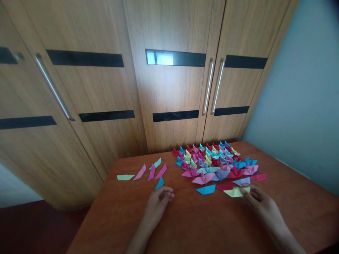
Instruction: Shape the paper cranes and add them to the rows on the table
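Note:
My right hand rests on the wooden table with its fingers pinched on the edge of a yellow folded paper piece. My left hand lies on the table with fingers curled, just below a blue folded paper piece; nothing shows between its fingers. A blue folded piece and a red one lie between the hands. Behind them sits a dense cluster of several colourful origami figures.
Several flat folded strips in green, pink and teal lie at the table's left. A wooden wardrobe with metal handles stands right behind the table. A pale wall is at the right. The table's left edge drops to dark floor.

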`<state>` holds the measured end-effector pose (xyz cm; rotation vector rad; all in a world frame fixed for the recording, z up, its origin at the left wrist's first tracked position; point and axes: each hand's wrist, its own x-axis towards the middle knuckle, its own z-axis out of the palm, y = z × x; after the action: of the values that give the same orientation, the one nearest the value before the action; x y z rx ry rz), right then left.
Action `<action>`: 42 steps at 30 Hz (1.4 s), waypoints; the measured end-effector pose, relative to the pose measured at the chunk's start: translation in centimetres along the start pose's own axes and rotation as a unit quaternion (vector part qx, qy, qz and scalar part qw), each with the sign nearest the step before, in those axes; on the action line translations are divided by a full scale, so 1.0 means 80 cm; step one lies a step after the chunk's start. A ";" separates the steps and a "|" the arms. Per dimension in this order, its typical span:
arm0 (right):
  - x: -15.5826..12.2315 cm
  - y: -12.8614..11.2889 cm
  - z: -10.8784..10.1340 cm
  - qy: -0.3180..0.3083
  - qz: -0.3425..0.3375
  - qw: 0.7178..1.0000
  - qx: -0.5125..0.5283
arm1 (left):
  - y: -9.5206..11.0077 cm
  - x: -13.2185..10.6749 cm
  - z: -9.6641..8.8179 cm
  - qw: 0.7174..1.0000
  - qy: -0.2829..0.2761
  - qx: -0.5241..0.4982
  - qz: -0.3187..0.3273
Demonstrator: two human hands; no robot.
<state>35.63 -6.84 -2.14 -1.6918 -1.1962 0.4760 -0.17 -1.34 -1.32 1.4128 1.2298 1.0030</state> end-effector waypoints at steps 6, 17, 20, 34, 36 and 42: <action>-0.004 0.008 0.030 -0.120 -0.027 0.989 -0.076 | -0.003 -0.005 0.009 0.995 -0.033 0.087 0.033; -0.009 0.011 0.057 -0.035 -0.061 0.962 -0.263 | 0.005 -0.009 0.014 0.990 -0.030 0.126 0.053; -0.011 0.006 0.060 -0.046 -0.042 0.959 -0.276 | 0.005 -0.009 0.014 0.989 -0.032 0.134 0.053; -0.014 -0.016 0.074 -0.026 -0.094 0.974 -0.206 | 0.013 -0.010 0.017 0.992 -0.030 0.117 0.043; -0.019 -0.033 0.090 -0.051 -0.123 0.979 -0.155 | 0.015 -0.010 0.013 0.992 -0.017 0.119 0.043; -0.038 -0.102 0.165 -0.166 -0.191 0.967 -0.030 | 0.012 -0.003 -0.019 0.948 0.142 0.281 0.056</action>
<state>20.35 -2.79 -1.61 -1.4154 -1.7533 0.4977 -1.51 -1.35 -0.06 1.8332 1.7615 0.9993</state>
